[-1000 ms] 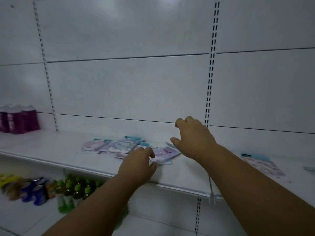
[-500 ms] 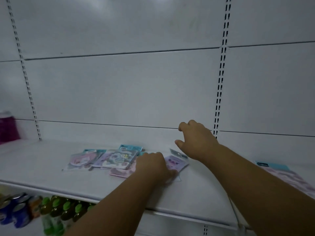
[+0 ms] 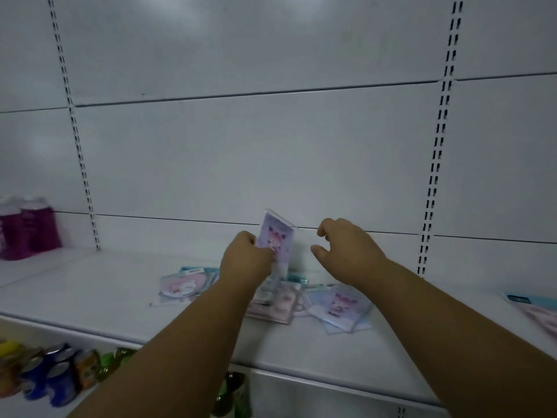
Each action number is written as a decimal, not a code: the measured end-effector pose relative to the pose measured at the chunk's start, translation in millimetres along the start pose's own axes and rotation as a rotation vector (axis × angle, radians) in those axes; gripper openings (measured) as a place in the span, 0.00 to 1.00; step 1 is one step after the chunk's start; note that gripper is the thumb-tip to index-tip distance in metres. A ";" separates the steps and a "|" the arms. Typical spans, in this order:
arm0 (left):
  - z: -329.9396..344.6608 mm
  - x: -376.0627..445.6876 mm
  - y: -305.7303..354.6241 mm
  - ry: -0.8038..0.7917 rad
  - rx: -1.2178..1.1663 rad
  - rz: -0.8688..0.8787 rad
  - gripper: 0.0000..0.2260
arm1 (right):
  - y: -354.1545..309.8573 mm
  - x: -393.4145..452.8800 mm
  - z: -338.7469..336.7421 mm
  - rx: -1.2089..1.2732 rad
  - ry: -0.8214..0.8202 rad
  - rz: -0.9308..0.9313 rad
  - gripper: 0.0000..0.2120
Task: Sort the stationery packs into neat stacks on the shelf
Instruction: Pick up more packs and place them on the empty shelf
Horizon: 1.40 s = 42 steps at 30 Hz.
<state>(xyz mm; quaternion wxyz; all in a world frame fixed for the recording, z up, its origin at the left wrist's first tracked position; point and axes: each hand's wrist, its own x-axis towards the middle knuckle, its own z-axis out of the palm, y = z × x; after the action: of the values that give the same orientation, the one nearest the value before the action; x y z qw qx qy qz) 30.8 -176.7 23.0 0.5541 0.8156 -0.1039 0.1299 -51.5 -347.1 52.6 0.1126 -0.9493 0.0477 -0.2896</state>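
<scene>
My left hand (image 3: 245,260) grips one lifted stationery pack (image 3: 278,236); my right hand (image 3: 346,251) hovers beside it, fingers loosely curled, empty. Below both hands, the scattered packs (image 3: 340,309) on the shelf (image 3: 90,300) look unsorted, so I judge stacking barely begun.

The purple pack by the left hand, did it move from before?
Yes. The purple pack lay flat on the shelf before; now the left hand grips it, lifted upright in front of the back wall.

The pack in your left hand (image 3: 245,260) is lilac (image 3: 275,236) with a pink-and-dark cartoon print. On the white shelf (image 3: 90,291), one pack is pink (image 3: 180,286), another pale blue (image 3: 342,309) with a dark motif. The bottles (image 3: 28,227) at far left are magenta; below, the cans (image 3: 57,377) are blue and the bottle caps (image 3: 116,356) green.
</scene>
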 end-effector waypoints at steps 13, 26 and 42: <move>-111.0 9.7 -52.7 -0.122 -0.369 -0.074 0.03 | -119.9 10.0 105.2 -0.153 -0.336 0.368 0.39; -122.6 14.0 -68.1 -0.171 -0.426 -0.081 0.05 | -125.2 7.4 78.0 0.270 0.085 0.505 0.08; 78.8 -131.8 62.3 -0.491 -0.602 -0.052 0.07 | 53.3 -149.0 -131.8 0.527 0.565 0.581 0.03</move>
<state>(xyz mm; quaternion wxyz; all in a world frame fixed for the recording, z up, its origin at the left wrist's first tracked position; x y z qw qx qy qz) -105.6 -269.4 6.8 0.7304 0.6258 -0.2462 -0.1194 -250.1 -400.1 65.8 0.4079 -0.7200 0.2646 -0.4952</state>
